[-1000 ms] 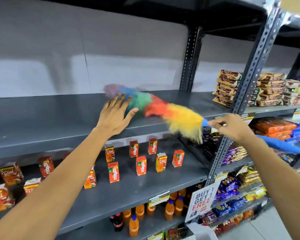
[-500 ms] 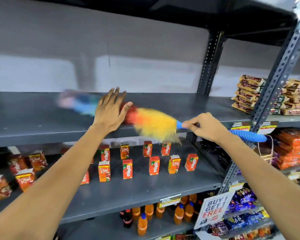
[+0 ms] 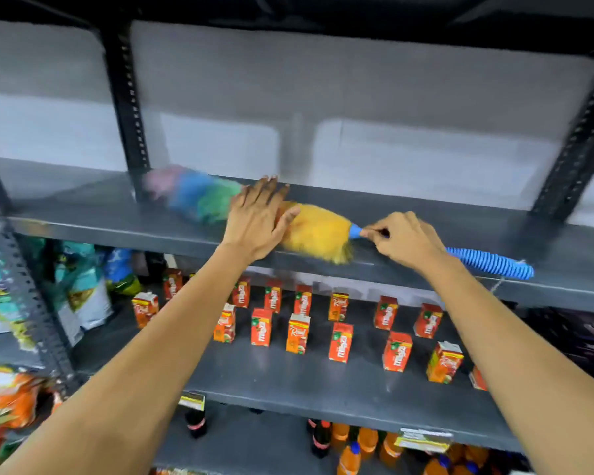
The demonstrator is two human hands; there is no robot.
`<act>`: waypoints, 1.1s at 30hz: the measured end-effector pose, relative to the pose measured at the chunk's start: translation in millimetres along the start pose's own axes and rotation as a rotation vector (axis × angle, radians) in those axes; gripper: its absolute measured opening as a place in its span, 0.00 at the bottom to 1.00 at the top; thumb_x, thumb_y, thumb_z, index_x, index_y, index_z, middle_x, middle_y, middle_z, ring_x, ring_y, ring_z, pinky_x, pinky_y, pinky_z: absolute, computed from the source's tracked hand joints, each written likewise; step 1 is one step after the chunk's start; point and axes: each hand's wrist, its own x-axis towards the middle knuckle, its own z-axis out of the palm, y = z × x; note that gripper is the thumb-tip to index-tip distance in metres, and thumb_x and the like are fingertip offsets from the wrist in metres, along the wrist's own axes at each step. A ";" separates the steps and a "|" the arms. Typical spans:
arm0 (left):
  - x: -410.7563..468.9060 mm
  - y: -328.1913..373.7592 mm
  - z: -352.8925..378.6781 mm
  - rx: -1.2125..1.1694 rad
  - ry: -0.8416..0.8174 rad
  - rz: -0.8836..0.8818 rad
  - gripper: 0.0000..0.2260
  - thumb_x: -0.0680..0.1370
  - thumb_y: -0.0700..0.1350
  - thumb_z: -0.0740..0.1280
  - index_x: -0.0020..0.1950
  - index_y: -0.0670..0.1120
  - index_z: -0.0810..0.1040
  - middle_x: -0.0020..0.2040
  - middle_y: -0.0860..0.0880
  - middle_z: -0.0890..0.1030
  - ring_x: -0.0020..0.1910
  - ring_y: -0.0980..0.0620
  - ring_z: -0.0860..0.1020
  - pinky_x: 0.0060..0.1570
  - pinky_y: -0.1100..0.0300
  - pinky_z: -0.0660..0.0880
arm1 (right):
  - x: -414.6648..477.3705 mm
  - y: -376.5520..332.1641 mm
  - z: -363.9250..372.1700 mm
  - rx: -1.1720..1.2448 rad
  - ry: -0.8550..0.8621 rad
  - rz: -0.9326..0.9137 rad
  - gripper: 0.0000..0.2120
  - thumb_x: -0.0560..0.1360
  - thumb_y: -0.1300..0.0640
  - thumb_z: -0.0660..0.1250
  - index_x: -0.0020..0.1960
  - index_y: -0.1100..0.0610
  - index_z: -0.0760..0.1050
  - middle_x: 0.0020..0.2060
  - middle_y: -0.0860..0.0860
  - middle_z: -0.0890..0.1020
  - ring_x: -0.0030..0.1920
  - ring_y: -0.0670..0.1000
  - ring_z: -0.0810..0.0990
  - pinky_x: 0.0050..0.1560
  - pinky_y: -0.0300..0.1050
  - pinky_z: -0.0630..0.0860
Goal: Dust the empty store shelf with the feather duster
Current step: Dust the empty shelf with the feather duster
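A rainbow feather duster (image 3: 318,231) lies along the bare dark grey shelf (image 3: 83,217), its blurred pink and blue tip near the left upright. My right hand (image 3: 403,240) grips its blue stem just behind the yellow feathers, and the ribbed blue handle (image 3: 491,264) sticks out to the right past my wrist. My left hand (image 3: 258,219) hovers flat with fingers spread in front of the duster's middle, at the shelf's front edge, hiding the red and orange feathers.
Small red juice cartons (image 3: 297,332) stand in rows on the shelf below. Snack bags (image 3: 79,289) fill the left bay, and cola and orange drink bottles (image 3: 350,450) stand on the lowest shelf. Perforated black uprights (image 3: 127,108) frame the bay.
The view has swung left along the shelf; the biscuit packs on the right have left the frame. The duster has swept further left with my right hand, and my left hand stays over it.
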 end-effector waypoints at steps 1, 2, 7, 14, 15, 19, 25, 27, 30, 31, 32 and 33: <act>-1.0 -4.6 -1.5 0.012 -0.002 -0.008 0.29 0.77 0.59 0.44 0.72 0.46 0.61 0.75 0.43 0.62 0.75 0.46 0.57 0.73 0.48 0.53 | 6.0 -12.7 4.9 -0.003 -0.006 -0.017 0.12 0.77 0.49 0.62 0.54 0.47 0.82 0.41 0.55 0.83 0.41 0.58 0.77 0.39 0.47 0.73; -1.8 -9.6 -2.0 0.023 -0.002 -0.015 0.29 0.77 0.59 0.44 0.72 0.46 0.61 0.75 0.43 0.63 0.75 0.46 0.57 0.73 0.48 0.53 | 11.4 -25.4 8.9 0.007 -0.021 -0.040 0.12 0.78 0.50 0.62 0.53 0.48 0.83 0.37 0.54 0.80 0.38 0.57 0.75 0.37 0.46 0.71; -5.4 -27.0 0.2 0.033 0.008 -0.034 0.24 0.80 0.56 0.50 0.73 0.46 0.59 0.75 0.43 0.61 0.75 0.47 0.55 0.73 0.49 0.51 | 30.5 -55.2 21.2 0.045 -0.035 -0.061 0.12 0.77 0.48 0.62 0.57 0.45 0.80 0.44 0.54 0.84 0.43 0.58 0.79 0.38 0.46 0.72; -10.7 -40.4 0.3 0.017 -0.007 -0.045 0.24 0.80 0.56 0.50 0.73 0.47 0.58 0.76 0.44 0.60 0.76 0.48 0.54 0.74 0.50 0.50 | 45.7 -86.6 37.7 0.057 -0.059 -0.128 0.12 0.77 0.49 0.62 0.56 0.43 0.81 0.46 0.55 0.84 0.43 0.60 0.79 0.38 0.47 0.73; -11.5 -42.0 1.0 0.013 -0.008 -0.046 0.24 0.80 0.56 0.50 0.73 0.47 0.58 0.76 0.44 0.60 0.76 0.48 0.54 0.74 0.50 0.49 | 47.8 -83.6 36.4 0.031 -0.035 -0.107 0.12 0.77 0.48 0.61 0.57 0.42 0.80 0.49 0.55 0.84 0.47 0.61 0.80 0.41 0.49 0.74; -14.3 -46.3 0.9 -0.012 0.021 -0.059 0.23 0.80 0.56 0.51 0.72 0.47 0.60 0.75 0.44 0.61 0.75 0.47 0.55 0.73 0.50 0.51 | 61.1 -93.8 39.3 -0.097 0.027 -0.054 0.15 0.75 0.55 0.62 0.59 0.50 0.80 0.50 0.61 0.81 0.48 0.64 0.79 0.43 0.50 0.74; -10.3 -47.5 4.2 -0.051 0.014 -0.014 0.23 0.80 0.56 0.51 0.73 0.49 0.59 0.76 0.45 0.60 0.76 0.49 0.53 0.73 0.51 0.50 | 63.1 -90.3 29.3 0.011 -0.046 -0.081 0.14 0.77 0.52 0.61 0.58 0.44 0.80 0.49 0.56 0.83 0.45 0.59 0.79 0.38 0.46 0.72; -9.4 -46.5 3.4 -0.047 0.006 -0.006 0.24 0.79 0.57 0.49 0.73 0.49 0.59 0.76 0.45 0.60 0.76 0.49 0.54 0.73 0.52 0.50 | 62.3 -93.8 30.1 -0.048 -0.007 -0.020 0.14 0.75 0.54 0.61 0.58 0.48 0.80 0.51 0.58 0.83 0.50 0.61 0.80 0.43 0.49 0.74; -3.7 -38.0 0.3 -0.088 0.024 -0.012 0.26 0.78 0.58 0.47 0.73 0.47 0.59 0.76 0.45 0.61 0.75 0.48 0.55 0.72 0.52 0.52 | 58.7 -97.5 34.0 -0.096 0.011 -0.010 0.14 0.74 0.57 0.62 0.57 0.57 0.79 0.50 0.61 0.81 0.50 0.64 0.80 0.45 0.50 0.75; 0.1 -31.7 0.5 -0.121 0.033 -0.012 0.25 0.79 0.57 0.48 0.73 0.47 0.59 0.76 0.46 0.61 0.75 0.49 0.55 0.73 0.52 0.51 | 55.6 -91.1 31.7 -0.082 -0.004 -0.015 0.14 0.74 0.56 0.62 0.57 0.56 0.79 0.50 0.61 0.81 0.49 0.64 0.80 0.44 0.49 0.74; 3.6 -26.7 0.7 -0.152 0.033 -0.010 0.24 0.80 0.56 0.50 0.73 0.47 0.59 0.76 0.46 0.60 0.76 0.49 0.54 0.73 0.52 0.50 | 52.7 -83.2 28.4 -0.049 -0.024 -0.016 0.14 0.75 0.55 0.62 0.58 0.53 0.80 0.50 0.60 0.81 0.49 0.63 0.80 0.44 0.49 0.74; 8.6 -17.5 2.4 -0.182 0.021 0.003 0.23 0.80 0.55 0.51 0.73 0.48 0.58 0.76 0.46 0.59 0.76 0.49 0.53 0.73 0.53 0.49 | 47.4 -69.0 23.6 -0.028 -0.028 -0.006 0.14 0.75 0.53 0.62 0.58 0.50 0.80 0.50 0.59 0.82 0.49 0.63 0.80 0.43 0.49 0.74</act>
